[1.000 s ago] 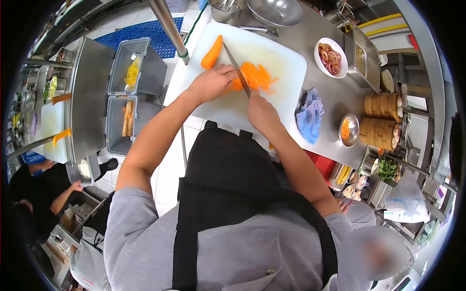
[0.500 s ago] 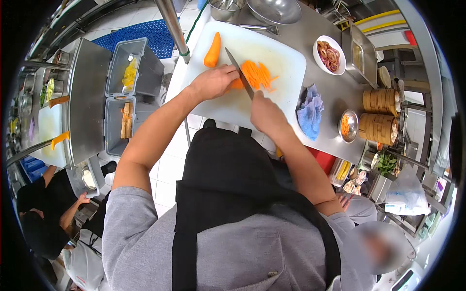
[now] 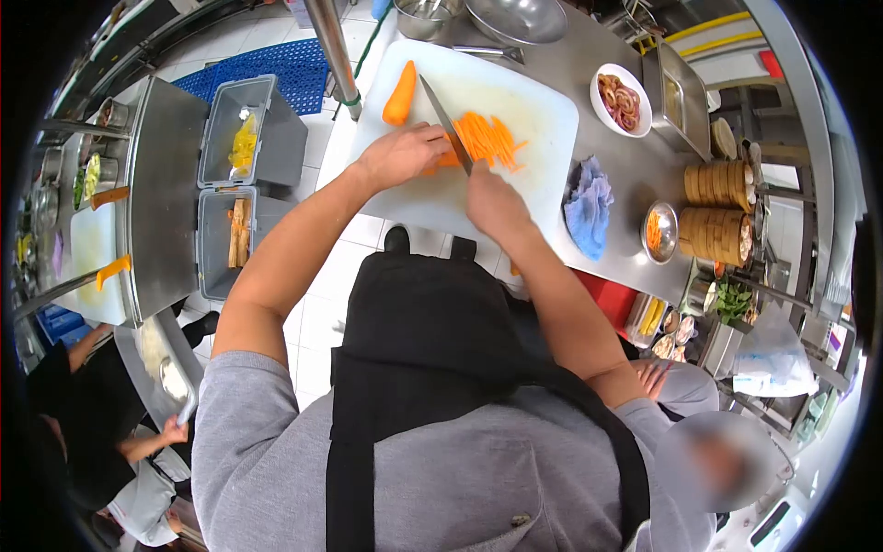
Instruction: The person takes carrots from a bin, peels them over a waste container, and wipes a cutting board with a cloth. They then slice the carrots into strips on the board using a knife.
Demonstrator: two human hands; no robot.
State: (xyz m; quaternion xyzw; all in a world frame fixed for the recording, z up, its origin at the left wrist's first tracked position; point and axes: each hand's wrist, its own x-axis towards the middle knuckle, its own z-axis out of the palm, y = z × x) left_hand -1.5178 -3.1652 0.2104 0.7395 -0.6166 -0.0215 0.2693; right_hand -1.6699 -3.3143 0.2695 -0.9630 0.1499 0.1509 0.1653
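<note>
On the white cutting board (image 3: 432, 204), my right hand (image 3: 497, 201) grips a kitchen knife (image 3: 443, 120) by its handle, with the blade pointing away from me. My left hand (image 3: 403, 155), fingers curled, presses down on a piece of carrot (image 3: 448, 160) just left of the blade; the fingers partly cover it. A heap of carrot strips (image 3: 487, 136) lies against the blade's right side. One larger peeled carrot (image 3: 400, 95) rests near the board's far left corner.
Right of the board are a blue cloth (image 3: 590, 210), a metal bowl with carrot strips (image 3: 659, 232), a white bowl of sliced meat (image 3: 624, 101) and bamboo steamers (image 3: 716, 237). A metal pole (image 3: 333, 51) rises at the left. One person holds a tray (image 3: 158, 359) at lower left; another is at right.
My right hand and the knife have shifted slightly left and toward the left fingers. The left hand stays on the carrot piece. At lower left, the other person's tray has come further into view.
</note>
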